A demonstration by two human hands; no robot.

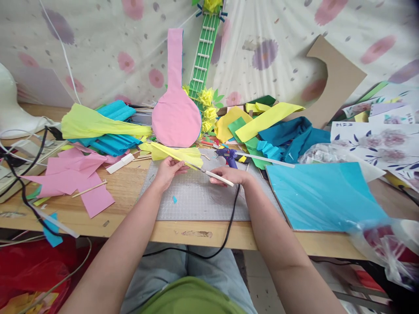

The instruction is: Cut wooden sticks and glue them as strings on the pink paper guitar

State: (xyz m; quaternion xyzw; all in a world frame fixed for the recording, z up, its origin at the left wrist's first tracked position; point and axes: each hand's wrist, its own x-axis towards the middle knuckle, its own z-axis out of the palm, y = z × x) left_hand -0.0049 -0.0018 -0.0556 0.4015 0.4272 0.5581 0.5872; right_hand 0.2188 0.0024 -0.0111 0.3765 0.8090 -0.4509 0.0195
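My left hand [170, 171] pinches a strip of yellow crepe paper [183, 155], whose wider end fans out to the right. In my right hand [225, 175] is a pair of scissors [220, 178] with white handles, the blades pointing left along the paper's lower edge. Part of the blades is hidden by the paper and fingers. Both hands are above a grey gridded cutting mat [190, 207]. Just behind them stands a pink lute-shaped piece [176, 113], propped upright. A blue glue gun [231, 156] with a long pale glue stick lies past my right hand.
Yellow crepe paper [98, 124], blue folded paper [114, 146] and pink scraps [70, 176] lie at left. A light-blue board [327, 196] covers the right side. A green stringed instrument model [203, 56] leans behind. A black cable [229, 231] loops over the table's front edge.
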